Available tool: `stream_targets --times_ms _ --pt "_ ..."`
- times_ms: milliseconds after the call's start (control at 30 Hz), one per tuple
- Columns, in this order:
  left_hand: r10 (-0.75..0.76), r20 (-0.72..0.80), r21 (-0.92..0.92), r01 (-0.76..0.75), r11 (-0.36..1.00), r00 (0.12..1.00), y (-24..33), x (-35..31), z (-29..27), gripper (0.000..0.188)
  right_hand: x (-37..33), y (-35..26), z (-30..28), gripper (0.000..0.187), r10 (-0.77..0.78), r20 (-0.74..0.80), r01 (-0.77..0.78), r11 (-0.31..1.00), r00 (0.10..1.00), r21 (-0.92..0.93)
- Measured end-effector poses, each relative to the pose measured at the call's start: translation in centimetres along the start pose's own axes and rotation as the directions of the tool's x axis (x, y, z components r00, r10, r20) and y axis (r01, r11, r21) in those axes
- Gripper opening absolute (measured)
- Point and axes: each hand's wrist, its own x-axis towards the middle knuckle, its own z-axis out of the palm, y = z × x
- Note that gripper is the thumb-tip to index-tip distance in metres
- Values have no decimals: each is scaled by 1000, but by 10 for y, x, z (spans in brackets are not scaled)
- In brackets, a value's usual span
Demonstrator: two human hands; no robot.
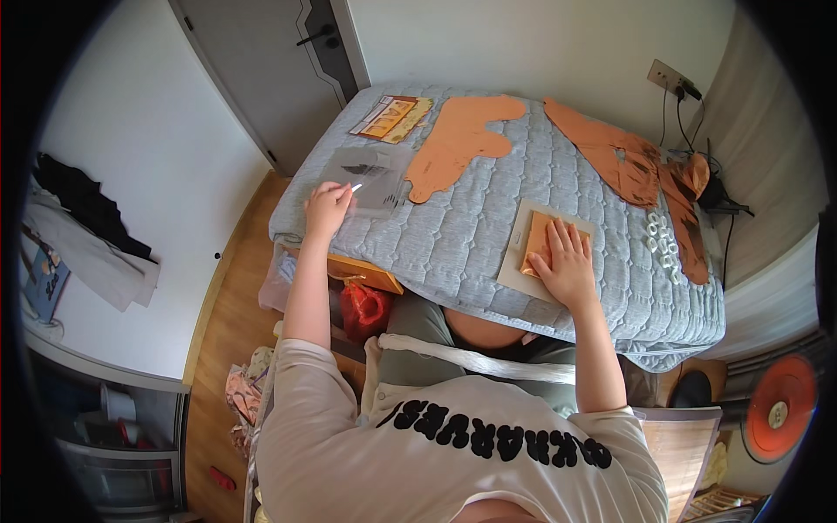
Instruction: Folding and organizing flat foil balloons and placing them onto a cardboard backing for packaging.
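My left hand [326,211] is closed, with a small white strip [356,187] sticking out past its fingertips. It is over the near left edge of a clear plastic bag [377,161] that lies flat on the quilted grey-blue mattress [462,235]. My right hand [567,263] is open, palm down. Its fingers rest spread on a folded shiny orange packet [535,248], which lies on a pale square card [514,275]. The palm hides part of the packet.
Flat orange foil sheets [462,131] lie at the bed's far side, with crumpled orange foil [623,161] at the right. Beside it are several white rings [661,248]. A printed yellow-brown package [392,119] lies far left. Cables [697,131] hang by the wall; a red bag [364,309] sits below the bed edge.
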Motion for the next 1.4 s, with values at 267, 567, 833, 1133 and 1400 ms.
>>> stream_targets --times_ms 267,567,833,1133,1400 --pt "-36 -232 -237 -20 971 972 39 12 -26 31 0 -1 2 83 -20 -38 21 999 999 26" --pt "247 47 -306 -222 926 968 157 -31 -10 28 0 -2 -6 79 5 4 -5 1000 1000 14" --pt "315 244 19 -329 944 917 207 -74 2 51 -1 -1 -1 86 -2 -42 3 1000 999 20" --pt "716 149 -233 -680 695 681 214 -56 11 40 -1 -4 -7 114 -14 -21 14 1000 1000 1" --pt "672 453 -338 -584 738 586 221 -52 19 55 3 -2 -5 122 18 -39 -19 999 999 -37"
